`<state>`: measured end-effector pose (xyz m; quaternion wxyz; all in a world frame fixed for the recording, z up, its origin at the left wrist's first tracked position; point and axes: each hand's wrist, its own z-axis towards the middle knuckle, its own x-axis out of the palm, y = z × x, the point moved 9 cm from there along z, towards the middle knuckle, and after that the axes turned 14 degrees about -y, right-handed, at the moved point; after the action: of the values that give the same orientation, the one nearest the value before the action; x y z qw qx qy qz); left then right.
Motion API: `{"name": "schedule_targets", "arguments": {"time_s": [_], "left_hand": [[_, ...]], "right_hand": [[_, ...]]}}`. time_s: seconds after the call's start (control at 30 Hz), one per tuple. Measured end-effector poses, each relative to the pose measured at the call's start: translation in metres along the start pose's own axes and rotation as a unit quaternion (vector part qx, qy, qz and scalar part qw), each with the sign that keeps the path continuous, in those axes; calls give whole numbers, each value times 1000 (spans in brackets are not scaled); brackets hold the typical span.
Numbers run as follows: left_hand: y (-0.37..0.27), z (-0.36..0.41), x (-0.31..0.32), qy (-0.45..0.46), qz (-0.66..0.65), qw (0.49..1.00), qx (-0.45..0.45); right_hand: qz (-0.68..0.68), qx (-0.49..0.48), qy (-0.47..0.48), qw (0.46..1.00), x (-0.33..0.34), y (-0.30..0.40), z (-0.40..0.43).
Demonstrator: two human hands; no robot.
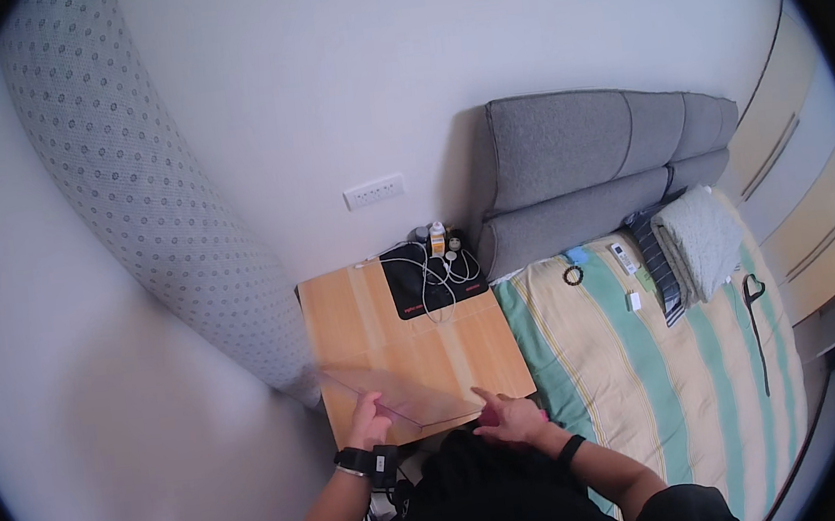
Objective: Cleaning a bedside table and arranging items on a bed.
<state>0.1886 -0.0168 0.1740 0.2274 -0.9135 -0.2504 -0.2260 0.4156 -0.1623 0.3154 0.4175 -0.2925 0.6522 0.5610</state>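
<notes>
A clear, thin plastic sheet or cover [408, 397] lies over the near left part of a wooden tabletop [346, 305]. My left hand [372, 419] grips its left edge, with the thumb on top. At the near right corner of the tabletop is my right hand [512, 417], its index finger stretched over the surface beside the sheet's right end. Something pink shows partly under that hand; what it is and whether the fingers hold it, I cannot tell.
A black mat [409, 288] at the table's back carries white cables [441, 315] and several small bottles [437, 240]. To the right stands a bed with a striped cover [625, 376], a folded blanket [698, 241] and a grey headboard [565, 148]. A patterned curtain [156, 210] hangs left.
</notes>
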Motion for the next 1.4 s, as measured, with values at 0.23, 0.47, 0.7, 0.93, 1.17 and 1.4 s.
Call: {"name": "schedule_targets", "arguments": {"time_s": [0.23,0.47,0.7,0.93,1.17,1.4], "left_hand": [[-30,-5,43,65,162,972,156],[-19,53,-1,-69,81,988,109],[28,108,-18,-223,-56,973,-22],[-26,199,-59,-107,-97,979,145],[-32,256,-45,-246,-135,954,106],[-46,294,-64,-275,-108,943,154]], "right_hand": [[-76,-195,-60,976,27,14,50],[210,-63,23,975,34,-17,143],[441,124,166,873,104,-71,207],[350,138,71,924,141,-92,236],[324,210,74,919,97,-169,173],[274,290,152,904,101,-206,92]]}}
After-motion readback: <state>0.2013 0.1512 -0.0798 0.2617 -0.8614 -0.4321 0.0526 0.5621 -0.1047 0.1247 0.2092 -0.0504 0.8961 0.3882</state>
